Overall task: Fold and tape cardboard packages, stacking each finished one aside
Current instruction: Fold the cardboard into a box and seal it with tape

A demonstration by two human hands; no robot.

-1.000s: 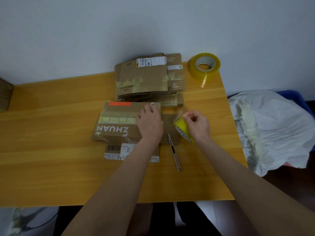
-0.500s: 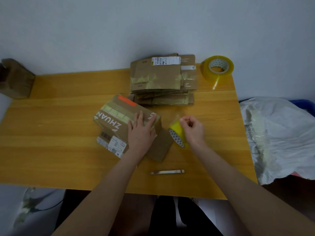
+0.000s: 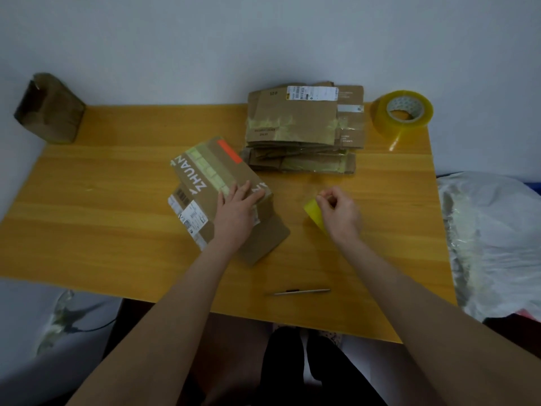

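A folded cardboard package (image 3: 205, 171) printed "ZHUAN", with an orange strip and old tape on it, lies slantwise in the middle of the wooden table (image 3: 102, 206). My left hand (image 3: 238, 205) presses flat on its right part, fingers spread. To its right, my right hand (image 3: 339, 212) grips a small yellow tape roll (image 3: 311, 208) and pinches its loose end; a faint clear strip stretches toward the package. A stack of flattened cardboard packages (image 3: 301, 124) lies at the back of the table.
A large yellow tape roll (image 3: 402, 112) stands at the back right corner. A thin metal cutter (image 3: 298, 292) lies near the front edge. A taped cardboard box (image 3: 49, 108) stands at the back left. A white plastic bag (image 3: 491, 235) sits right of the table.
The package has turned further counter-clockwise under my left hand. My right hand has moved right, away from the package, with the small tape roll. The view has shifted, showing the box at the left.
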